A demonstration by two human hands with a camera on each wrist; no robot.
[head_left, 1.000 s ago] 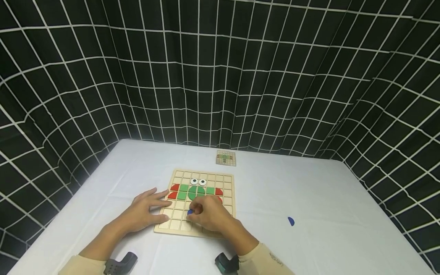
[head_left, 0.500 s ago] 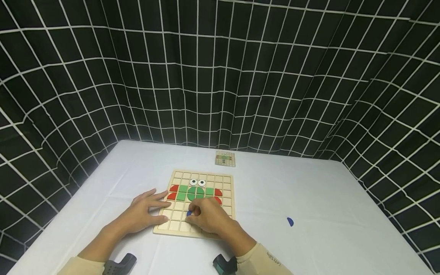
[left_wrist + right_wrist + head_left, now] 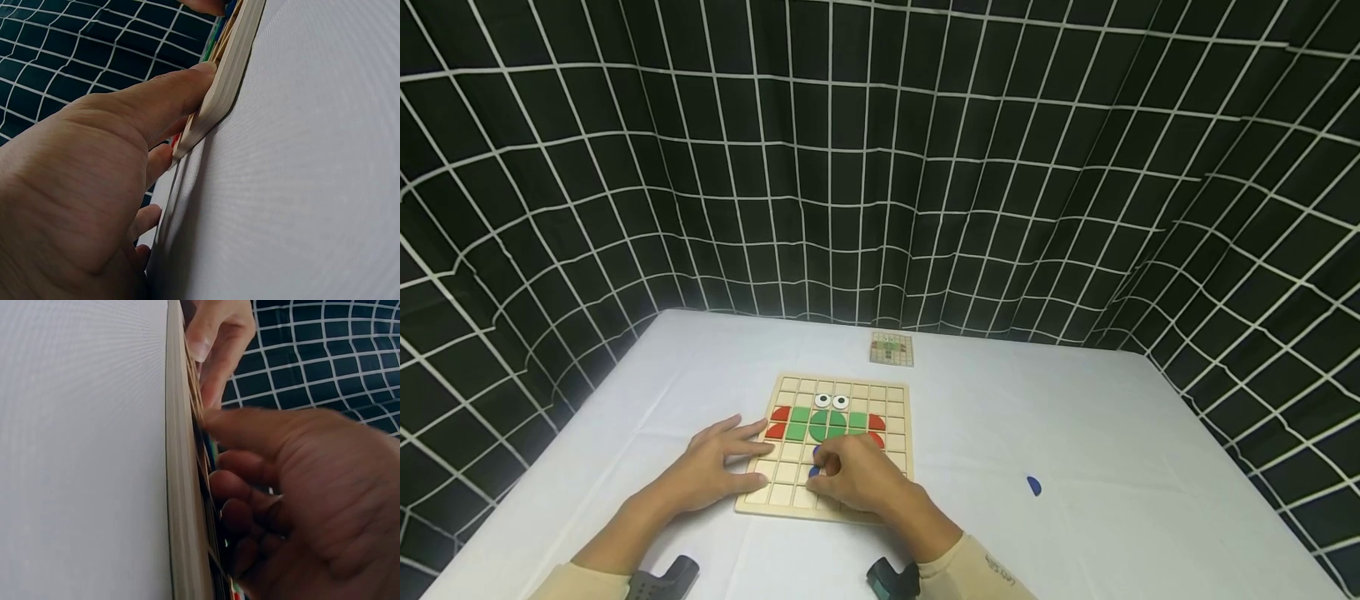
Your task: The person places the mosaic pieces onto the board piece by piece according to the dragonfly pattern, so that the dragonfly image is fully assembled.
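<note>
A square wooden grid board [image 3: 784, 472] lies on the table, with red, green and eye-marked white pieces set in its cells. My left hand [image 3: 715, 464] rests on the board's left side, fingers spread and thumb on the lower left edge. Over the lower middle cells, my right hand [image 3: 861, 475] has thumb and index finger curled at a small blue piece [image 3: 814, 472], mostly hidden by the fingers. Just above it, another bit of blue, a blue piece [image 3: 816, 450], shows beside the index finger. In the right wrist view the right thumb [image 3: 244, 428] comes down at the board's surface.
A loose blue half-circle piece [image 3: 1033, 485] lies on the white cloth to the right. Behind the board is a small pattern card [image 3: 892, 348]. A black curtain with white grid lines [image 3: 850, 167] encloses the back and sides.
My right fingers have shifted slightly on the board, and a second bit of blue now shows above the index finger. The left hand stays on the board's edge.
</note>
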